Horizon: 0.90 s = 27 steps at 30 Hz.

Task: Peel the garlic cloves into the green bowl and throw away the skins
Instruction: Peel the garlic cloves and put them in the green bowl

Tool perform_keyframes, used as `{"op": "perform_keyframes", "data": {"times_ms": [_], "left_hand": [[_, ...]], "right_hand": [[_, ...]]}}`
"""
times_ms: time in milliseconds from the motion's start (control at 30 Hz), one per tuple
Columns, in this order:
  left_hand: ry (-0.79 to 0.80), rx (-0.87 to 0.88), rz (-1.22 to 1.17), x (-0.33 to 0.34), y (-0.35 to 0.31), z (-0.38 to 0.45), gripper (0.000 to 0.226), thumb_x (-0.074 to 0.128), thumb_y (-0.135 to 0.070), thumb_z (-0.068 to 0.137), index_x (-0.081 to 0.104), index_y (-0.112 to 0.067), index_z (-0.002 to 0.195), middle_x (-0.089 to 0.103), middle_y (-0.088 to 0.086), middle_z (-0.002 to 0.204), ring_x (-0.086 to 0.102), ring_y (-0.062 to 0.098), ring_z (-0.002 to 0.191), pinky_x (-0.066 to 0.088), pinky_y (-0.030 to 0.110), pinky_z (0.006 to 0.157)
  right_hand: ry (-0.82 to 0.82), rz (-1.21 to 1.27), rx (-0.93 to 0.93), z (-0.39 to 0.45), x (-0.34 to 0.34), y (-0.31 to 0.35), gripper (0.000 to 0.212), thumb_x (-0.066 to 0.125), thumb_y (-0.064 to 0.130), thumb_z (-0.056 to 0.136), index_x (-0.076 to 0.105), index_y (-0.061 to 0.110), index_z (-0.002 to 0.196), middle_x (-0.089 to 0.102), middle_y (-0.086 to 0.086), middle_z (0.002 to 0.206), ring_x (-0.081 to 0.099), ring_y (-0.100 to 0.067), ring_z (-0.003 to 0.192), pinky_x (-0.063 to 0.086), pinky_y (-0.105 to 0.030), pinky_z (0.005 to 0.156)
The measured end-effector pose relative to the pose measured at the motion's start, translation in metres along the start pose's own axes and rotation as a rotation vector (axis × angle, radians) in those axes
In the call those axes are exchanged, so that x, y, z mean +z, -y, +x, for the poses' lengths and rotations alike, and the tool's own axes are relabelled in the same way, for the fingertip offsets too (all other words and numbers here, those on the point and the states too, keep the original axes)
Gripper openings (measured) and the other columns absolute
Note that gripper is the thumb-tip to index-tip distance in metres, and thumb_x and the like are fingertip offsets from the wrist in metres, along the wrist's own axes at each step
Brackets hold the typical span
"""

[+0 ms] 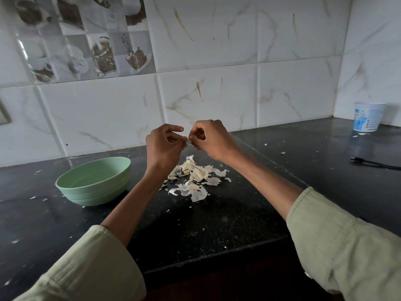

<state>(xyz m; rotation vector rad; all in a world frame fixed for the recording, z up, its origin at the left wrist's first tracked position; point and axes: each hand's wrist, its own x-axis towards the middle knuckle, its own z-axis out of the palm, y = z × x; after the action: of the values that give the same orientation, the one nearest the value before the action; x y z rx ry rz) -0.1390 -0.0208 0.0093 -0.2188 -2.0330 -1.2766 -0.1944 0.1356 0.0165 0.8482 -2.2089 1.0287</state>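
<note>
Counter [217, 224]: dark, speckled with scraps.
Green bowl [93, 181]: left, apparently empty.
Garlic cloves and skins [195, 177]: loose pile at centre; skins papery, weightless, likely tearing easily; cloves small, firm, probably slippery once bare, best pinched at the ends.
Left hand [165, 146], right hand [208, 140]: raised above the pile, fingertips pinching a small piece between them, mostly hidden.

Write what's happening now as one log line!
step: peeling | left hand and right hand: pinching small garlic piece | skins pile: on counter | green bowl: looks empty
</note>
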Motion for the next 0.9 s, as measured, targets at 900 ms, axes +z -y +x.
{"op": "perform_keyframes", "data": {"times_ms": [900], "left_hand": [[0.012,-0.051,-0.084,-0.001,0.002,-0.002,0.018,0.084,-0.009,0.086,0.080,-0.008,0.104,0.078,0.006,0.075,0.077,0.016,0.071,0.063,0.023,0.071]], "right_hand": [[0.119,0.341,0.242,-0.002,-0.012,0.000,0.010,0.074,0.004,0.093,0.075,-0.005,0.091,0.078,-0.013,0.079,0.078,-0.024,0.073,0.064,-0.031,0.070]]}}
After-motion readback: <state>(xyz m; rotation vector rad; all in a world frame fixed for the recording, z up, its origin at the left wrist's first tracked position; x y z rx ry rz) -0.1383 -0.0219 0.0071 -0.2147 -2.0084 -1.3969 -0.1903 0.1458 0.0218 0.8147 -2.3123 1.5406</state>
